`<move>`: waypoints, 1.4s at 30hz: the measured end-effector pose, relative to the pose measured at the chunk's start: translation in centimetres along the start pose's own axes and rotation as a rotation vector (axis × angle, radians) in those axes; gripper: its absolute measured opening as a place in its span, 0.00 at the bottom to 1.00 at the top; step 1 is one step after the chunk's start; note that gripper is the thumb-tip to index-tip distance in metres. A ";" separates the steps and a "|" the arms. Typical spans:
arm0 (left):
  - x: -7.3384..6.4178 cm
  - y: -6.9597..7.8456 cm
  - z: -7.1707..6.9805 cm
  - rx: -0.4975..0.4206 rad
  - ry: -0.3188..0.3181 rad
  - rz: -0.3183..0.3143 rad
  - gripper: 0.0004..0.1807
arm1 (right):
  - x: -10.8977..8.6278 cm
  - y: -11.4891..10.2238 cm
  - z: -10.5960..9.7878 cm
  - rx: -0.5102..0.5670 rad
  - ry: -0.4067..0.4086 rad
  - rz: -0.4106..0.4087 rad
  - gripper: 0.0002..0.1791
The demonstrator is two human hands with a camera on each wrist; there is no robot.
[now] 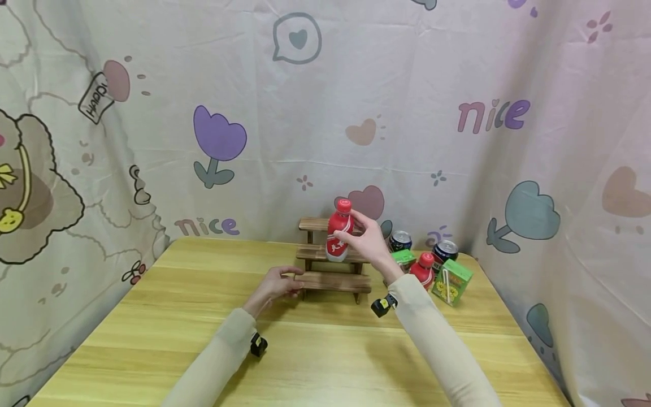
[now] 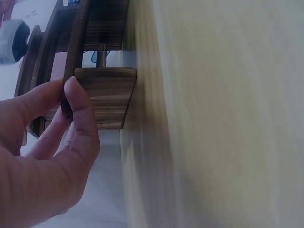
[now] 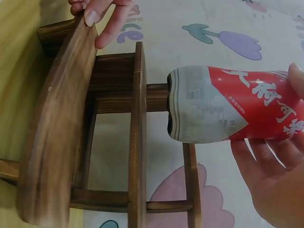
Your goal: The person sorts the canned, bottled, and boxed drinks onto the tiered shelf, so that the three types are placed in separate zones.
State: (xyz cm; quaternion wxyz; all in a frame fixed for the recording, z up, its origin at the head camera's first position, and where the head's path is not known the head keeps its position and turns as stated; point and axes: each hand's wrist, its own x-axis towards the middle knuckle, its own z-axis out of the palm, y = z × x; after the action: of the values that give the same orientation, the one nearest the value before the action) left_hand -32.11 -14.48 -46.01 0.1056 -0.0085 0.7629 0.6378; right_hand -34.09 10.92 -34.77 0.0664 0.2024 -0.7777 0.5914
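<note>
A three-step brown wooden rack (image 1: 333,282) stands near the back of the table. My left hand (image 1: 275,288) pinches the left end of its lowest step, thumb on one face and fingers on the other, as the left wrist view (image 2: 71,137) shows. In my right hand (image 1: 368,240) is a red and white cola bottle (image 1: 339,232), gripped round its upper body and held upright. The bottle's base (image 3: 190,104) is close over the middle step in the right wrist view. No other bottle stands on the rack.
Right of the rack stand another red bottle (image 1: 423,270), two dark cans (image 1: 400,241) and green juice cartons (image 1: 452,281), partly behind my right forearm. A patterned curtain (image 1: 325,113) hangs behind the wooden table (image 1: 325,350).
</note>
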 end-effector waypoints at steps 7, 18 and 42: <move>0.1 0.4 0.0 -0.014 -0.010 0.014 0.22 | 1.7 -1.0 0.2 -0.018 0.005 -0.023 0.38; -0.3 0.3 0.0 -0.007 -0.008 0.011 0.21 | 3.3 -1.1 0.6 -0.071 -0.033 -0.056 0.38; -0.3 -0.4 0.0 -0.015 -0.001 0.015 0.21 | 7.1 -2.7 0.6 -0.166 -0.053 -0.034 0.39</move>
State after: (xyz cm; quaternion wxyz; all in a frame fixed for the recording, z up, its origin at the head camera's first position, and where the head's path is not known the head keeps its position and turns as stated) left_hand -31.74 -14.57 -46.33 0.1013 -0.0031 0.7580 0.6443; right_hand -39.39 8.04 -30.10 0.0727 0.2250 -0.8220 0.5181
